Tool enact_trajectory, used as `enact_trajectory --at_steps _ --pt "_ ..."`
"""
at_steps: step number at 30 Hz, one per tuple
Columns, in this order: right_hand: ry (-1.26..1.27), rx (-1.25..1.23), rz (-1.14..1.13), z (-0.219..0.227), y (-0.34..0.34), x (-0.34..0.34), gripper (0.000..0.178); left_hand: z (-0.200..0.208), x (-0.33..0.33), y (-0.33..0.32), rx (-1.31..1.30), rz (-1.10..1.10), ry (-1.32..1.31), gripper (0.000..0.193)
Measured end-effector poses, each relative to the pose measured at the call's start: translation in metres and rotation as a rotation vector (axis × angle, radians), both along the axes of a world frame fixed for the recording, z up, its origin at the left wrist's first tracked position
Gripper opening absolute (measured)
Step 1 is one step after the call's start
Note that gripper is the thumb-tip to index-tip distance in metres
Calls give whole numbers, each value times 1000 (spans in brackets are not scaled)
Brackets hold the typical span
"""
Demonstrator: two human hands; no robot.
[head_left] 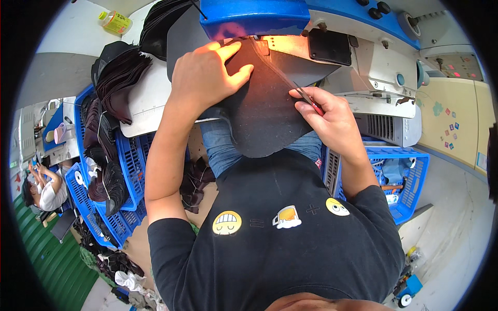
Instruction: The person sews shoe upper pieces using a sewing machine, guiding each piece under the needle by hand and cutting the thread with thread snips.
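Observation:
A dark, rounded piece of sheet material (262,116) lies beneath the blue machine head (254,18) and hangs over my lap. My left hand (210,75) rests on its left part, thumb and index finger spread, pressing it down near the lit work spot. That spot under the head is partly hidden. In my right hand (327,114) is a slim pointed tool (311,101) with a dark tip and a red handle; its exact kind is unclear. The tip lies by the right edge of the sheet, along which a narrow strip or fold runs up to the machine.
Stacked dark cut pieces (116,83) sit left of the machine bed, with more bundles (106,181) over blue crates (129,166). A bottle (115,22) stands at the back left. Another blue crate (415,181) holds tools at right. Another person (49,189) works far left.

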State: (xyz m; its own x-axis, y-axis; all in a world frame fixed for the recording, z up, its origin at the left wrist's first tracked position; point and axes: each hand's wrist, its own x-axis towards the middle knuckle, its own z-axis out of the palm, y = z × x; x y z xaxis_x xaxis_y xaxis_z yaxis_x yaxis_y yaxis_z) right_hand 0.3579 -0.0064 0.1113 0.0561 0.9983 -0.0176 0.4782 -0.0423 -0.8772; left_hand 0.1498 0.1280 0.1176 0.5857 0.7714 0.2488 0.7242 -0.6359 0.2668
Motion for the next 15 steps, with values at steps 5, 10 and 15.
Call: enact_trajectory --at_steps 5,10,15 --pt "-39 -5 -8 3 4 -1 20 4 -5 15 -10 -76 30 61" --pt "-129 20 33 18 12 -6 20 4 -10 33 171 -255 -65 63" --pt "-254 33 131 16 23 -11 23 8 -13 61 82 -253 -4 61"
